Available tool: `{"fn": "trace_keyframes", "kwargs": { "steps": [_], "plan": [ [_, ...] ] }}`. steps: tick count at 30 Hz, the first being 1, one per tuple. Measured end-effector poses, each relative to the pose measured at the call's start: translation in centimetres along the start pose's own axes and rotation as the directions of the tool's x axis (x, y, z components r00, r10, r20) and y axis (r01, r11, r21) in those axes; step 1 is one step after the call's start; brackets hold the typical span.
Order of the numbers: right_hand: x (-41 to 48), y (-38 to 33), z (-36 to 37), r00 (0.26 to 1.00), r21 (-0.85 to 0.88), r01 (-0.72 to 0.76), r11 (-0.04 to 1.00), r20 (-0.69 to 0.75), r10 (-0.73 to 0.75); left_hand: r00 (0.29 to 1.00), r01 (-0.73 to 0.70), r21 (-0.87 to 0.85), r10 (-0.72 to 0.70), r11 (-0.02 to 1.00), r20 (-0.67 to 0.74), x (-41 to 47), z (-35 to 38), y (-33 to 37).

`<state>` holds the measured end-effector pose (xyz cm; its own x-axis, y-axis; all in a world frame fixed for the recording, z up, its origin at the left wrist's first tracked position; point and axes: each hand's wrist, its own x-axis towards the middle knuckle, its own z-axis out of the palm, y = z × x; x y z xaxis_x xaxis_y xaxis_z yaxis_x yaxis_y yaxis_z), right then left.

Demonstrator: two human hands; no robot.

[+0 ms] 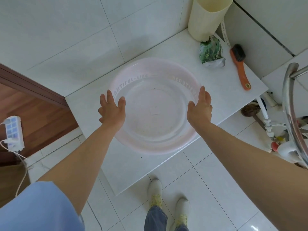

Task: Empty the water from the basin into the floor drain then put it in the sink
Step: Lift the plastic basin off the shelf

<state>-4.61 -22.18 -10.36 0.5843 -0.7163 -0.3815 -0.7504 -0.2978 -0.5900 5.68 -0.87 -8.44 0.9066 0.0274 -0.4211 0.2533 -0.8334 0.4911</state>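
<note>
Both hands, left hand (112, 108) and right hand (200, 107), reach with each grip released, fingers spread beside the basin's (155, 105) rim. It sits on a white tiled table (216, 90) in a tiled room.

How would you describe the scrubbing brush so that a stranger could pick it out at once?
Start at the white tiled ledge holding the round translucent pink plastic basin. Near its far right end, beside a crumpled green leaf-patterned packet, lies the brush. It alone has an orange handle and dark bristles.
</note>
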Motion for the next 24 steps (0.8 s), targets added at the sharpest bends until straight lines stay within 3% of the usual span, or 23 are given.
{"fn": "trace_keyframes", "kwargs": {
  "steps": [7, 15, 24],
  "plan": [
    [-0.2, -0.7, 0.6, 0.996, -0.056, -0.058, 0.997, -0.074, 0.053, 0.995, 0.101, -0.069, -0.103, 0.992, -0.017, 0.8, -0.1, 0.2],
    [-2.1, -0.1, -0.3, 0.981, 0.277, -0.042, 0.960, -0.172, 0.093, 0.985, 0.157, -0.094, -0.163, 0.983, -0.050, 0.0, -0.1, 0.1],
    [-4.5, -1.8, -3.2, 0.976, 0.296, -0.035, 0.955, -0.197, 0.096, 0.976, 0.203, -0.119, -0.211, 0.972, -0.058, -2.2, -2.2, 1.3]
  ]
}}
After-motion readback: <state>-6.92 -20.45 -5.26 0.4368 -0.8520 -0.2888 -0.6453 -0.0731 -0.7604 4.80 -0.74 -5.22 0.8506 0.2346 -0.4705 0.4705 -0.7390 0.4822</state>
